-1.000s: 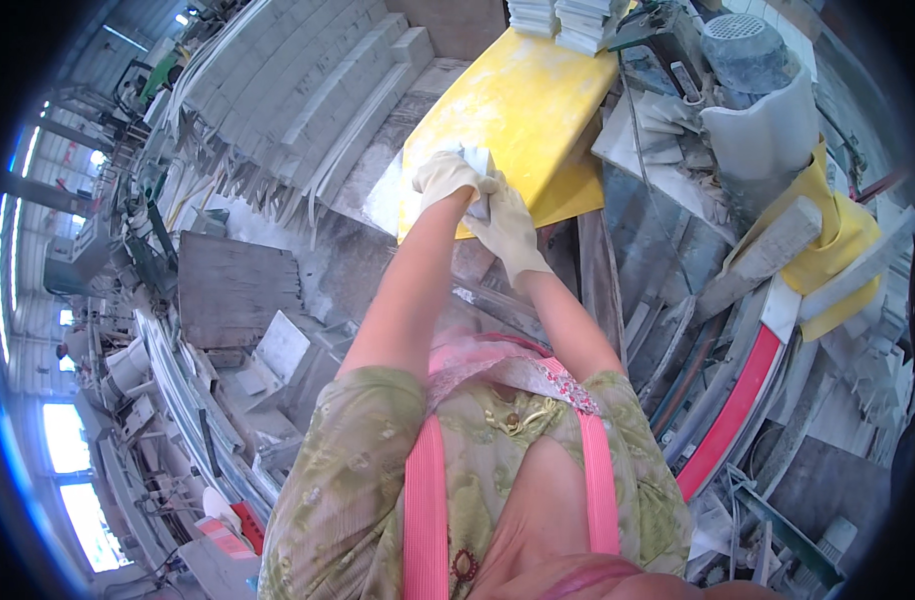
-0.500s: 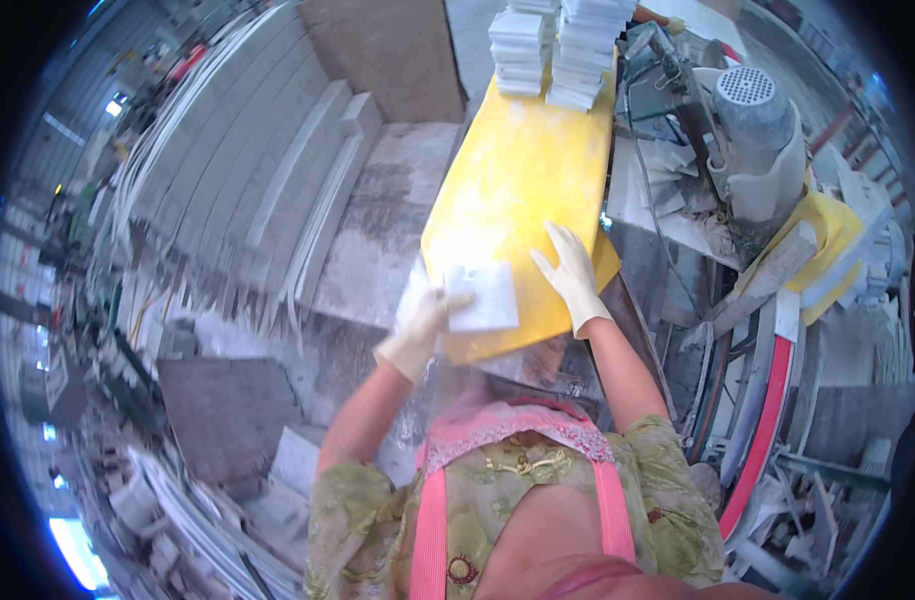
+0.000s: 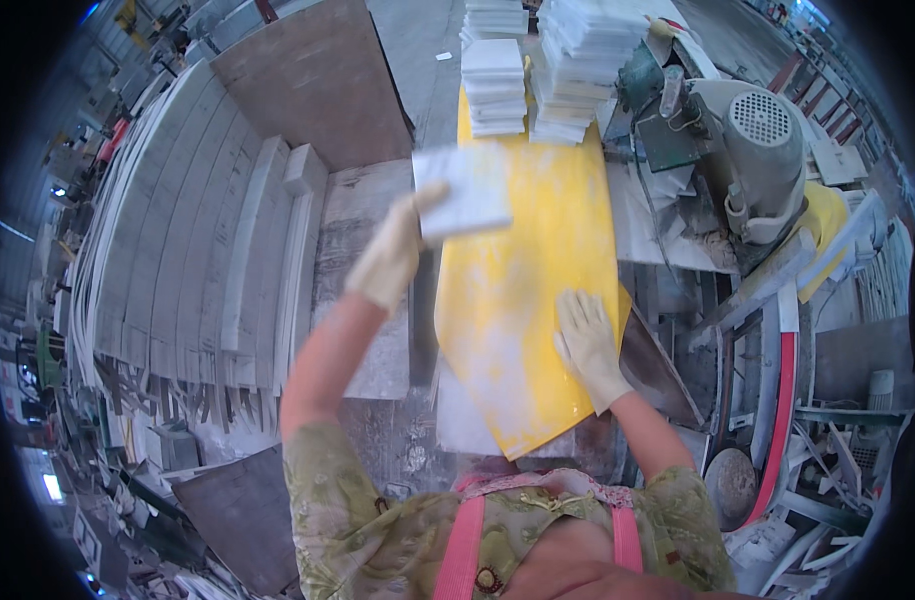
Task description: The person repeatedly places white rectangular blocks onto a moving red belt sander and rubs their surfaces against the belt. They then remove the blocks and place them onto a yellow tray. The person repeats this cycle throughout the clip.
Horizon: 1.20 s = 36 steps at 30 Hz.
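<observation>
My gloved left hand point(image 3: 398, 240) grips a square white stone tile point(image 3: 468, 190) by its left edge and holds it over the far half of a yellow sheet point(image 3: 528, 330). The tile and hand are a little blurred by motion. Flat on the sheet's right side rests my gloved right hand point(image 3: 586, 345), fingers stretched out and holding nothing. Beyond the held tile, at the sheet's far end, stand stacks of similar tiles: a shorter stack point(image 3: 495, 90) on the left and a taller stack point(image 3: 575, 75) on the right.
Long grey stone slabs point(image 3: 178, 220) stand in a row at left, beside a brown upright board point(image 3: 308, 85). To the right is a machine with a round-vented motor point(image 3: 758, 130). A red-edged curved rail point(image 3: 781, 420) and stone scraps lie nearer on that side.
My left hand has carried the tile away from my body, toward the stacks. My right hand has come down flat onto the sheet's right side. The view has shifted too.
</observation>
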Motion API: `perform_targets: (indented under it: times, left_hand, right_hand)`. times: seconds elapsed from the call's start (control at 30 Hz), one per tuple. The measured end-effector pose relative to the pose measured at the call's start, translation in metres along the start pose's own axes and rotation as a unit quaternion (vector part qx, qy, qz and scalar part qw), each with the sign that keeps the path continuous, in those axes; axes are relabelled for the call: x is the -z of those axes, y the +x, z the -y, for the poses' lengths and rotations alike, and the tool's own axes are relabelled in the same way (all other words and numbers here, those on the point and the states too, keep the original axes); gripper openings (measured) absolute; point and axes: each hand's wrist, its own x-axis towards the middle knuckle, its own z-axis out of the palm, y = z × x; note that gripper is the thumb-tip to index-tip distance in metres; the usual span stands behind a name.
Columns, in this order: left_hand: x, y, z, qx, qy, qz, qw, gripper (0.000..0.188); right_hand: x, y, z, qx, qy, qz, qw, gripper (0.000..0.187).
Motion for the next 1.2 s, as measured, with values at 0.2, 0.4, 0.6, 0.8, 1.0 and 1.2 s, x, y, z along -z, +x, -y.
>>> perform_targets:
  times: [0.2, 0.4, 0.6, 0.8, 1.0, 1.2]
  left_hand:
    - [-0.038, 0.200, -0.110, -0.091, 0.132, -0.016, 0.987, 0.056]
    - [-0.069, 0.285, -0.110, -0.092, -0.015, 0.004, 0.996, 0.065]
    - [-0.052, 0.315, -0.109, -0.044, 0.120, -0.048, 0.991, 0.063]
    - [-0.043, 0.307, -0.132, -0.148, 0.449, -0.043, 0.880, 0.062]
    - [-0.064, 0.291, -0.137, -0.102, 0.540, -0.043, 0.834, 0.060]
    - [-0.067, 0.295, -0.132, -0.078, 0.492, -0.088, 0.862, 0.063]
  right_hand:
    - [0.012, 0.001, 0.003, -0.017, 0.044, 0.010, 0.999, 0.065]
    - [0.021, 0.007, 0.002, -0.026, 0.070, 0.024, 0.997, 0.060]
    - [0.029, 0.010, 0.005, -0.045, 0.092, 0.050, 0.993, 0.062]
    - [0.031, 0.011, 0.006, -0.041, 0.126, 0.020, 0.991, 0.060]
    - [0.034, 0.012, 0.006, -0.037, 0.112, 0.025, 0.993, 0.061]
    - [0.037, 0.011, 0.008, -0.032, 0.102, 0.013, 0.994, 0.057]
